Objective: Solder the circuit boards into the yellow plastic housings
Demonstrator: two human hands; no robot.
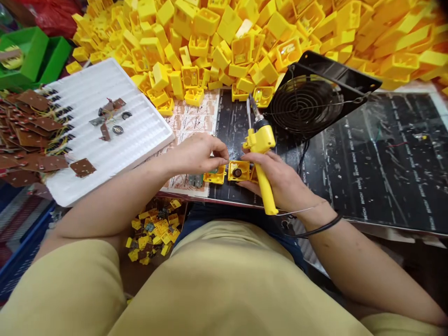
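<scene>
My right hand (280, 175) is closed around a yellow soldering gun (264, 170), its metal tip pointing away from me. The fingers of that hand also reach beside a small yellow plastic case (239, 164) with a round dark part inside. My left hand (201, 154) is held in a pinch above a second yellow case half (215, 176), which has a bit of green board in it. Whatever lies between the left fingertips is too small to make out. A grey metal piece (196, 180) lies under the left hand, at the bench edge.
A big heap of yellow plastic cases (210, 28) covers the back. A black fan (315, 98) stands right of the soldering tip. At left, a white foam tray (115, 107) bears brown circuit boards (31, 135); green bins (26, 53) sit behind. Below is a box of yellow parts (154, 233).
</scene>
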